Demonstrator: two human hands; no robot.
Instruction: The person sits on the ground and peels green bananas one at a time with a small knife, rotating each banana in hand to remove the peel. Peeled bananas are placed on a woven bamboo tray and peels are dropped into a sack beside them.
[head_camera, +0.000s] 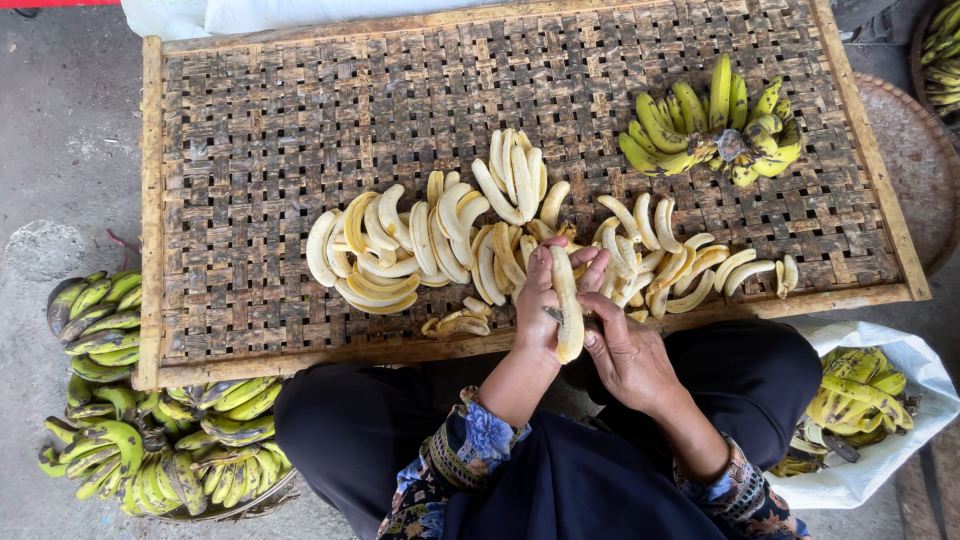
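The left hand and right hand both clench a peeled banana just above the near edge of the woven tray, and this soft, slippery, easily bruised fruit appears best held lightly along its middle.

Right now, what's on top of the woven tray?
On the woven tray: a row of peeled bananas and one unpeeled bunch. The hands cover part of the near edge.

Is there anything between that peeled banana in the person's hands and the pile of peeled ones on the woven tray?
Nothing visible. The peeled banana, held by both hands, sits right at the pile on the tray.
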